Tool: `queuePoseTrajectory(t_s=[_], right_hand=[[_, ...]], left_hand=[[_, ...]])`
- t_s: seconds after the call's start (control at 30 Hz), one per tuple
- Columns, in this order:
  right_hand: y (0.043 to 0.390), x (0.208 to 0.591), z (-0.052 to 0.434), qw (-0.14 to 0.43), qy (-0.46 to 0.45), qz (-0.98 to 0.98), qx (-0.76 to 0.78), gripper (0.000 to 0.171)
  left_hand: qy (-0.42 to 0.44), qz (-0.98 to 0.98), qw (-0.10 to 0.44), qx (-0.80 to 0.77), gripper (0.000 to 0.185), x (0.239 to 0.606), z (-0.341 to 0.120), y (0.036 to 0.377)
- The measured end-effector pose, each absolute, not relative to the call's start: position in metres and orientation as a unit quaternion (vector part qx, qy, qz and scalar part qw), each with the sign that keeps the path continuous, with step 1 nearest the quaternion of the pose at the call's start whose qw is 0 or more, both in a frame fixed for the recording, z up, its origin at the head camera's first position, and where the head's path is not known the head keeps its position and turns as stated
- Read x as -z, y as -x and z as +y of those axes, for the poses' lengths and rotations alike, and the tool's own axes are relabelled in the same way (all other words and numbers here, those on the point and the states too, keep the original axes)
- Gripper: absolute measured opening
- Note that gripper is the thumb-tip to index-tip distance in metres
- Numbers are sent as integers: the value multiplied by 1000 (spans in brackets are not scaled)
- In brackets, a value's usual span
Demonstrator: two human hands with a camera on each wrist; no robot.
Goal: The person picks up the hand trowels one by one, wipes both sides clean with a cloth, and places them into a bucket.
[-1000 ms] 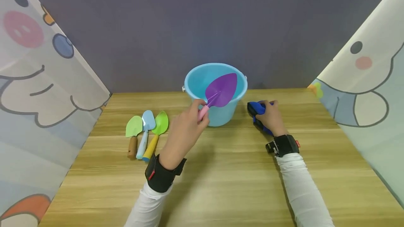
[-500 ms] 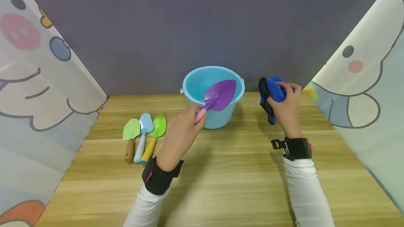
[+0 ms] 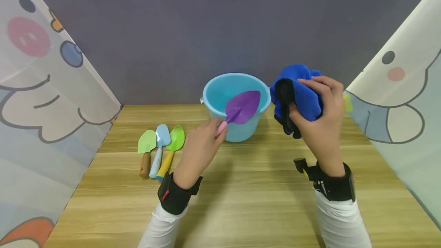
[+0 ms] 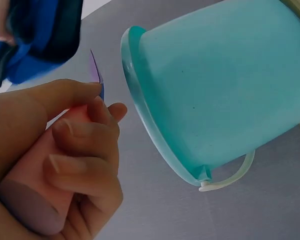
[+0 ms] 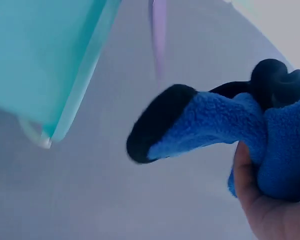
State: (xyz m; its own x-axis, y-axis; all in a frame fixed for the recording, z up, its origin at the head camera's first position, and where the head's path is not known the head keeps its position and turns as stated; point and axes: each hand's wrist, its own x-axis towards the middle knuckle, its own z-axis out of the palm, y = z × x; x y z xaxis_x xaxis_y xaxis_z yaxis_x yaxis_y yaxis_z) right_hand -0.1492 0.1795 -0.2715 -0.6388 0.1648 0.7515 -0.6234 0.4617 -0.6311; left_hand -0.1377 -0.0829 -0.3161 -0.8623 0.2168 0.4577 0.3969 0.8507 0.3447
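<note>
My left hand (image 3: 198,150) grips the pink handle of a trowel (image 3: 244,106) with a purple, leaf-shaped blade. The blade overlaps the near rim of a light blue bucket (image 3: 241,135) in the head view. Seen from the left wrist, fingers and thumb wrap the pink handle (image 4: 30,192), and the bucket's white bail hangs at its side. To the right of the bucket, my right hand (image 3: 325,121) holds up a bunched, fluffy blue cloth (image 3: 306,102) with black edging, raised over the table. One black-edged fold sticks out in the right wrist view.
On the left of the wooden table (image 3: 241,209) lie three small trowels: one with a brown handle (image 3: 145,165), one light blue (image 3: 156,162), one green with a yellow handle (image 3: 166,165). A dark grey wall (image 3: 220,22) rises behind; cartoon-printed panels flank the sides.
My right hand has lifted the blue cloth from the table, up and toward the camera. The left hand keeps the purple trowel in nearly the same place by the bucket.
</note>
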Motion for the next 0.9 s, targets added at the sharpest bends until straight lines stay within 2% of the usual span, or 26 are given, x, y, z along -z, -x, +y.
queuePoseTrajectory(t_s=[0.2, 0.4, 0.7, 0.9], right_hand=[[139, 281, 156, 380, -250, -767, -452, 50], [138, 293, 138, 357, -320, -792, -379, 60], [151, 309, 125, 379, -349, -793, -326, 68], [164, 315, 120, 362, -346, -805, -318, 68]], left_hand=[[172, -943, 183, 219, 15, 314, -81, 135], [167, -949, 164, 212, 13, 312, -83, 134], [204, -949, 151, 186, 18, 298, -84, 142], [171, -965, 135, 145, 24, 287, -86, 145]])
